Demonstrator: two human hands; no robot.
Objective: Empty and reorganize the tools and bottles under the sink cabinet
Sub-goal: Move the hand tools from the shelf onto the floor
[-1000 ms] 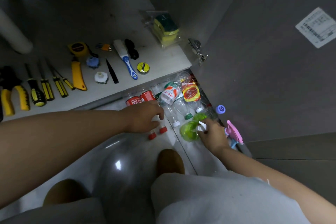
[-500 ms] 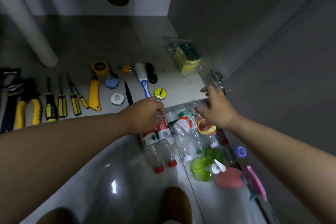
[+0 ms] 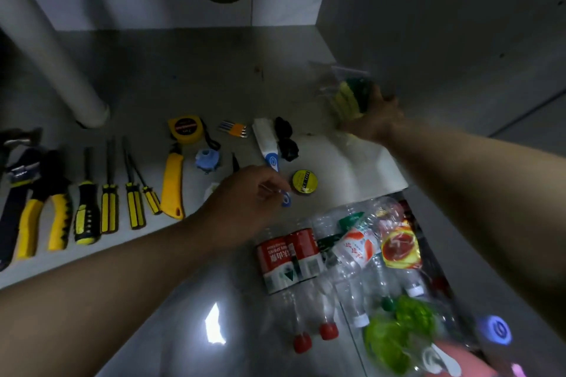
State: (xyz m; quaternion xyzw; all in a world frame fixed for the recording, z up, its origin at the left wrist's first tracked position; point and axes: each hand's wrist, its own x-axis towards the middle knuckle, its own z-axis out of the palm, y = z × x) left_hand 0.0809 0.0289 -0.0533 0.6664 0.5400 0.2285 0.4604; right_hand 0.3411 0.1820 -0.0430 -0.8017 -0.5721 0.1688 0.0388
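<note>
**Yellow-green bagged sponges (image 3: 349, 98) seized**

My right hand (image 3: 372, 121) grips the bagged sponges, behind-right of the scrub brush (image 3: 265, 139), presumably to lift them out. My left hand (image 3: 248, 196) hovers over the brush handle; grasp indeterminate. Bottles (image 3: 352, 254) lie just in front.

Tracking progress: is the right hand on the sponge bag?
Yes, the right hand grips the sponge bag beside the cabinet's right wall.
</note>
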